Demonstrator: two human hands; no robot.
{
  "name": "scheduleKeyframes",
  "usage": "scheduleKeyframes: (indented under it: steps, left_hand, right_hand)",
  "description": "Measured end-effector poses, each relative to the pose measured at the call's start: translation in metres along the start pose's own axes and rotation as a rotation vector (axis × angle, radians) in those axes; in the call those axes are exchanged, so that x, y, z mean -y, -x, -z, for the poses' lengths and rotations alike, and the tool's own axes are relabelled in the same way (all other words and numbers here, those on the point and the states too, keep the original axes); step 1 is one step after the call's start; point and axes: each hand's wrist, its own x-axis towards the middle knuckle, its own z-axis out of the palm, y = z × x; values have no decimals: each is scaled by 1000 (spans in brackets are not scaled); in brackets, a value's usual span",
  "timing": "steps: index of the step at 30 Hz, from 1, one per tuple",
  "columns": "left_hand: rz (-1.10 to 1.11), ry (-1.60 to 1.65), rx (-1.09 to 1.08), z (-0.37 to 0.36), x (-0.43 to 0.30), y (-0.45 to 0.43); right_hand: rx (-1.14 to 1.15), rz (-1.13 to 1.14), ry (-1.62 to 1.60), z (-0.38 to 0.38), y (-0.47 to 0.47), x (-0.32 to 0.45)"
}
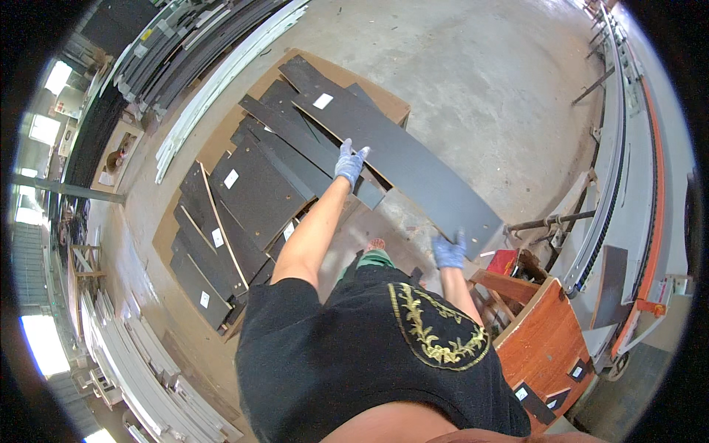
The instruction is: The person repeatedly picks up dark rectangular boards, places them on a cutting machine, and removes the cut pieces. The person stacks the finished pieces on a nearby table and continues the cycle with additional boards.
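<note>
A long dark laminated board [393, 141] with a white label lies slantwise across a stack of similar dark panels [252, 185], its near right end reaching out past the stack. My left hand [350, 166], in a blue-grey work glove, is at the long board's left edge with its fingers spread. Nothing shows in its grasp. My right hand [450, 252], gloved alike and somewhat blurred, is at the same board's edge close to its near end. Whether those fingers grip the board cannot be made out. Small holes mark the board's near end.
Brown sheet material [396, 105] lies under the panels. At right runs a long machine with a metal rail [612, 138]. A reddish wooden table [545, 343] beside me carries small labelled dark offcuts. Long profiles [216, 94] lie at upper left, pale strips [130, 365] at lower left.
</note>
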Motion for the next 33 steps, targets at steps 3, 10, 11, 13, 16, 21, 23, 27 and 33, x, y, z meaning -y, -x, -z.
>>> scheduleKeyframes:
  steps: [3, 10, 11, 13, 16, 21, 23, 27, 33]
  left_hand:
    - [-14, -403, -26, 34, -3, 14]
    - [-220, -616, 53, 38, -2, 51]
    - [-346, -661, 46, 31, 2, 51]
    - [-662, -704, 118, -6, 4, 53]
    - [-456, -363, 537, -69, -2, 71]
    - [-150, -120, 1026, -219, 7, 124]
    - [-52, -191, 1294, -276, -22, 187]
    - [357, -33, 1687, -386, -50, 295]
    - [786, -195, 1557, -524, -76, 449]
  right_hand:
    - [-169, -184, 344, -25, -22, -82]
    - [-64, -410, 1098, -22, -3, -101]
    - [-27, -422, 1110, -15, 7, -85]
    - [-68, -223, 989, 0, 30, -45]
    - [-171, 113, 899, -4, 93, 28]
    - [-307, 915, 820, -17, 223, 152]
    - [-530, 1312, 845, 8, 288, 190]
    - [-943, 1572, 856, 77, 387, 235]
    - [-995, 1718, 598, 142, 431, 252]
